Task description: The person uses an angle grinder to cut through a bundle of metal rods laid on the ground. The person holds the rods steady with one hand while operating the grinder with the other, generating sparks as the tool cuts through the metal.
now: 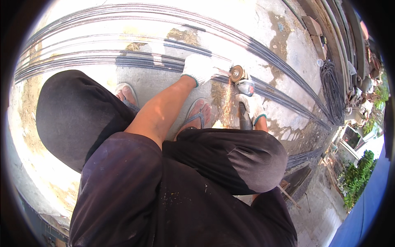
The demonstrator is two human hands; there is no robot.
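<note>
**Grinder on the rods, sparks at the foot**

Head view: the person squats over long steel rods (pixel 135 61) laid in bundles across the concrete ground (pixel 263 29). The left hand (pixel 199 68), in a white glove, presses down on a rod bundle, fingers curled over it, just left of the cut. The right hand (pixel 252 108), also gloved, has its fingers closed around the body of an angle grinder (pixel 243 96). The grinder's disc (pixel 236 74) meets the rods right beside the left hand, and sparks (pixel 227 105) spray toward the person's right foot. Both feet wear sandals (pixel 197 117) and stand on the ground just behind the rods. Dark trousers fill the lower frame. A coil of wire (pixel 331 90), possibly more rod, lies well apart at the right.
</note>
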